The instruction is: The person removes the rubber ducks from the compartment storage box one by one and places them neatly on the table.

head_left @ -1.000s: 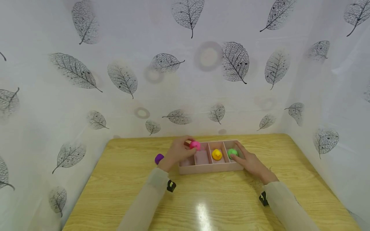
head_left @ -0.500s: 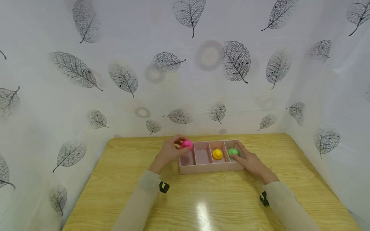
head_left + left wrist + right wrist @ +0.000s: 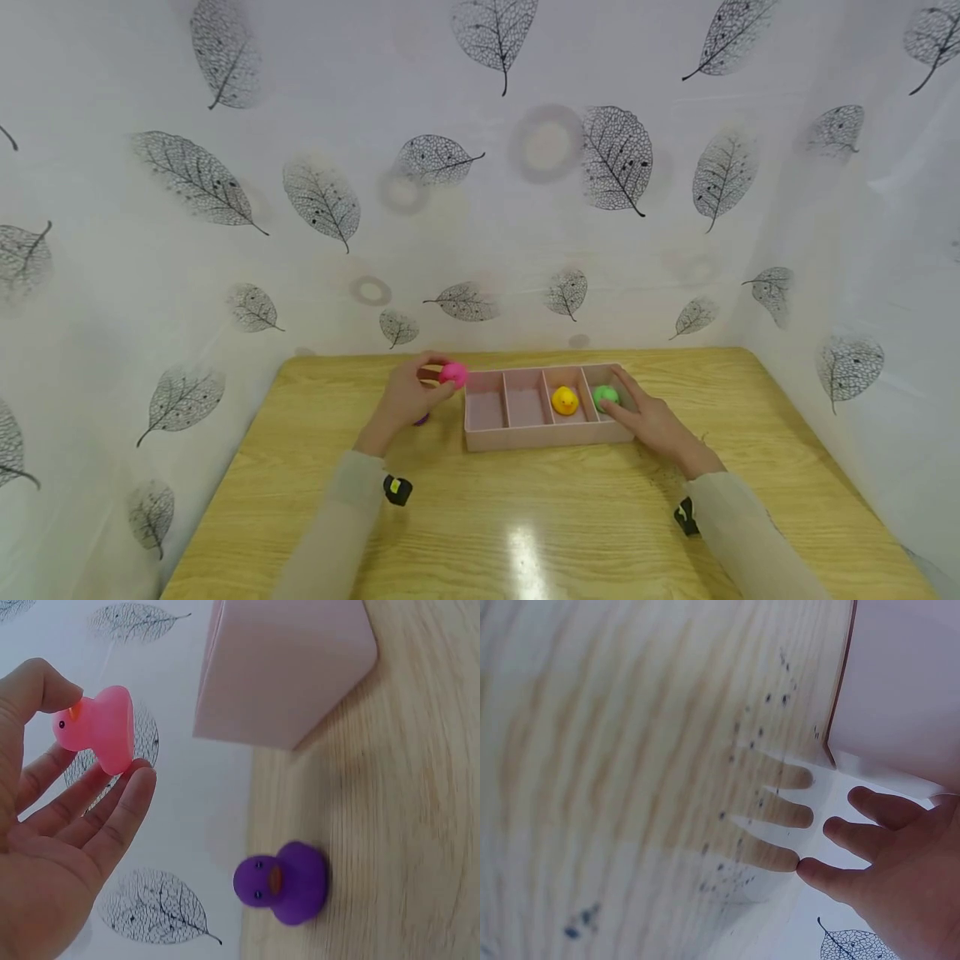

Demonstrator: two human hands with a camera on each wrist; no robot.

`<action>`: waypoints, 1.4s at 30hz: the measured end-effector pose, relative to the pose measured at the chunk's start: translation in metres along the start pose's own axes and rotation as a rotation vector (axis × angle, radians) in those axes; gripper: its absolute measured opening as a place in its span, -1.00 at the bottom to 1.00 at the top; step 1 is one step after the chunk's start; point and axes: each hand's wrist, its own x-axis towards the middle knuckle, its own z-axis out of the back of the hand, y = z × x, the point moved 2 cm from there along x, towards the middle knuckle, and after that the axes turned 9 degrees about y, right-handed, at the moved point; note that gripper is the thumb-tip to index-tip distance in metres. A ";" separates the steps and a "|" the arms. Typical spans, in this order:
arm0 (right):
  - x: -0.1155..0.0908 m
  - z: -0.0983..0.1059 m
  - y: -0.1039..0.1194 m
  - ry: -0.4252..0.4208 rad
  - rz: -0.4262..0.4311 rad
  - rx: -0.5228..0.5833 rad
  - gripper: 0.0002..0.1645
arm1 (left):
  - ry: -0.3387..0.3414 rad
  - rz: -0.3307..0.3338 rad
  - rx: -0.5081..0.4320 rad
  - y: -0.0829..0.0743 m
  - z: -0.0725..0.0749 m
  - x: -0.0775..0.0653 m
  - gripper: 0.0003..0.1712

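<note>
In the left wrist view, my left hand (image 3: 56, 847) pinches a pink rubber duck (image 3: 109, 727) between thumb and fingertips. The head view has this hand (image 3: 402, 400) just left of a pale pink divided box (image 3: 547, 437), the duck lifted off the table. A purple rubber duck (image 3: 289, 881) sits on the table below it, mostly hidden in the head view. My right hand (image 3: 660, 429) rests at the box's right end, its thumb beside a green duck (image 3: 604, 397) in the rightmost compartment. Several of its fingers (image 3: 859, 832) stretch straight outside the box.
A yellow duck (image 3: 565, 401) sits in the compartment left of the green one. The two left compartments show bare floors. The wooden table (image 3: 465, 533) ends at a white leaf-patterned sheet (image 3: 360, 117) behind and at the sides.
My left hand has carried the pink duck leftward, from over the box to outside its left end. The right hand, the box and the ducks in it stay as they were.
</note>
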 end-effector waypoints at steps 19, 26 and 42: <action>0.001 0.000 -0.001 -0.005 0.003 -0.015 0.06 | -0.056 0.059 -0.008 0.035 0.037 -0.027 -0.49; 0.001 -0.001 0.000 -0.002 0.007 -0.016 0.06 | -0.058 0.078 0.041 0.050 0.047 -0.036 -0.52; 0.001 0.000 -0.001 0.006 -0.003 -0.006 0.07 | -0.047 0.162 0.067 0.071 0.059 -0.048 -0.49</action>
